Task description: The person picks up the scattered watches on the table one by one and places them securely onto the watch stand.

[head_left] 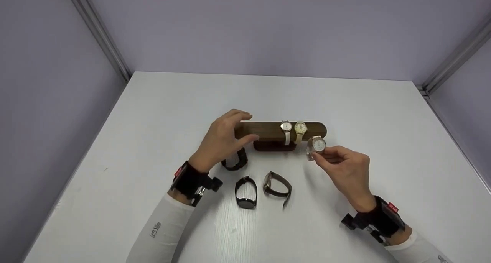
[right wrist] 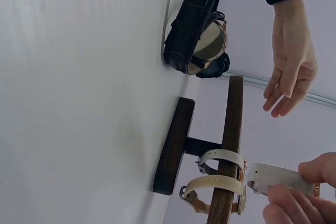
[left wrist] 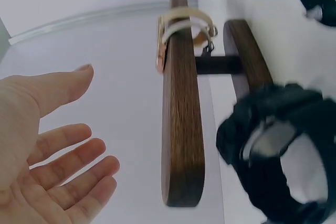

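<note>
A dark wooden watch stand [head_left: 268, 131] stands mid-table and carries a white-strapped watch [head_left: 286, 132] and a cream-strapped watch [head_left: 300, 129] side by side. My right hand [head_left: 320, 153] pinches a third, white-faced watch [head_left: 318, 144] just off the stand's right end. In the right wrist view its pale strap [right wrist: 281, 179] lies between my fingertips beside the bar [right wrist: 227, 145]. My left hand [head_left: 243, 127] hovers open at the bar's left end and holds nothing. The left wrist view shows its open palm [left wrist: 58, 150] apart from the bar [left wrist: 181, 119].
On the white table [head_left: 345, 102], in front of the stand, lie a chunky black watch [head_left: 234, 161], a slimmer black watch [head_left: 246, 192] and a brown-strapped watch [head_left: 276, 184]. Lilac walls close in the table at the back and on both sides.
</note>
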